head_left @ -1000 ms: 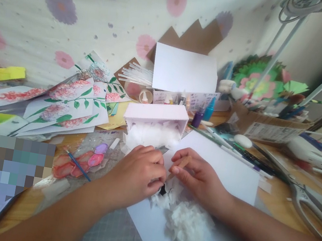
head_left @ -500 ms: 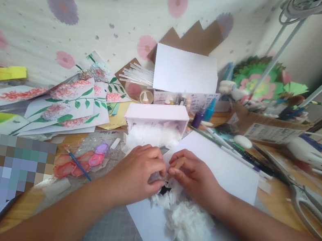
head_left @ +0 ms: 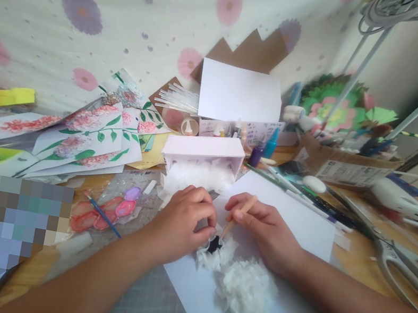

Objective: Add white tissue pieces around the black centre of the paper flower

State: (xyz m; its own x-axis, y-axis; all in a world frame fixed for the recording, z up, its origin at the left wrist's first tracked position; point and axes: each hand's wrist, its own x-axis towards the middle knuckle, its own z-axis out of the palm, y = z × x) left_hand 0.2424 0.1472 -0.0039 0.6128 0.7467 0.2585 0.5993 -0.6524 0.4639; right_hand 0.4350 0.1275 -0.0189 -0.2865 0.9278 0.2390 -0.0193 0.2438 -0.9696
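Observation:
My right hand (head_left: 260,230) pinches a thin wooden stick (head_left: 239,215), its tip pointing down at a small black spot among white tissue tufts (head_left: 244,289). The tufts lie on a white sheet of paper (head_left: 295,220). My left hand (head_left: 185,222) is curled just left of the stick's tip, fingers pressed together on something small and white that I cannot make out. Just beyond both hands a pale pink box (head_left: 204,150) lies on its side with white tissue bits spilling from it.
Painted flower cards (head_left: 91,136) and a small brush (head_left: 103,216) lie to the left. Large scissors (head_left: 403,261), pens and a glue gun (head_left: 399,198) are on the right. Glue bottles (head_left: 264,147) and a cardboard box of craft supplies (head_left: 349,162) stand at the back.
My right hand has tilted the stick more upright and drawn slightly right, so more of it shows. My left hand stays curled in nearly the same place.

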